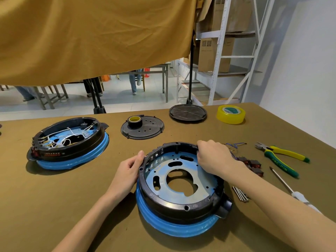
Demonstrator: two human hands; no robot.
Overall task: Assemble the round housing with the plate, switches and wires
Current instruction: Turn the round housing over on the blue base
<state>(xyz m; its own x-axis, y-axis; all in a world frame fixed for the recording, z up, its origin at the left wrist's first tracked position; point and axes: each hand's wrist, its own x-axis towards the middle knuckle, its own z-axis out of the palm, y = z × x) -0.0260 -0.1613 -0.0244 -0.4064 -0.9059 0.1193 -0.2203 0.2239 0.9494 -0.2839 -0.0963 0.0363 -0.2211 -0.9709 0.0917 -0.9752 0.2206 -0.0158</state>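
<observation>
I'm gripping the round black plastic housing [181, 202] on the brown table [54, 197], left hand [130, 168] and right hand [212, 157] curled over its rim, perforated blue-tinted metal plate [163, 171] inside.

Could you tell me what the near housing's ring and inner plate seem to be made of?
The black ring looks like moulded plastic: matte, with formed bosses and holes. The inner plate looks like sheet metal under bluish film: flat, reflective, with punched slots, though coated plastic is possible.
</observation>
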